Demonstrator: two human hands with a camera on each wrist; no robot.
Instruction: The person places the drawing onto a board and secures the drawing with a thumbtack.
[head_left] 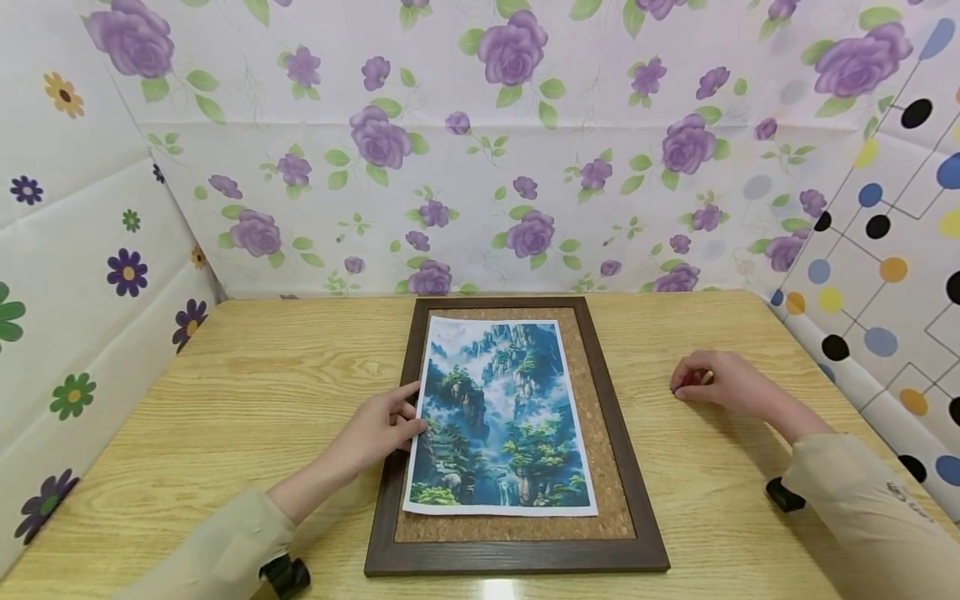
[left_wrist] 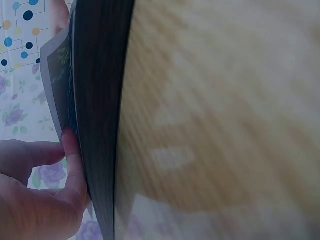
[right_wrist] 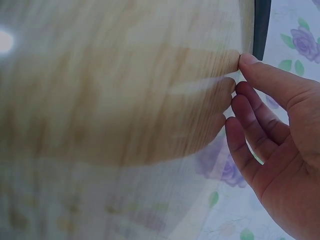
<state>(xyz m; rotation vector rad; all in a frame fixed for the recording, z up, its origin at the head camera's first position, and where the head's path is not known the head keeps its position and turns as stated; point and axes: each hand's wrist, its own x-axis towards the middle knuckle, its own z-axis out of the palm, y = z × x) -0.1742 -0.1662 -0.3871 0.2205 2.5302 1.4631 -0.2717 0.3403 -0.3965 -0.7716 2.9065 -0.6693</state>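
A printed landscape picture lies on a cork board with a dark brown frame. My left hand pinches the picture's left edge, the thumb over the paper, above the frame's left side. In the left wrist view the paper lifts a little off the board beside the left hand. To the right of the frame, my right hand is down at the table, fingertips together on a tiny blue thing. That thing is hidden in the right wrist view, where the fingertips of the right hand meet the table.
The board rests on a wood-grain table. Floral cloth stands behind it, with patterned cloth walls at left and right. A dark strap hangs by the left sleeve.
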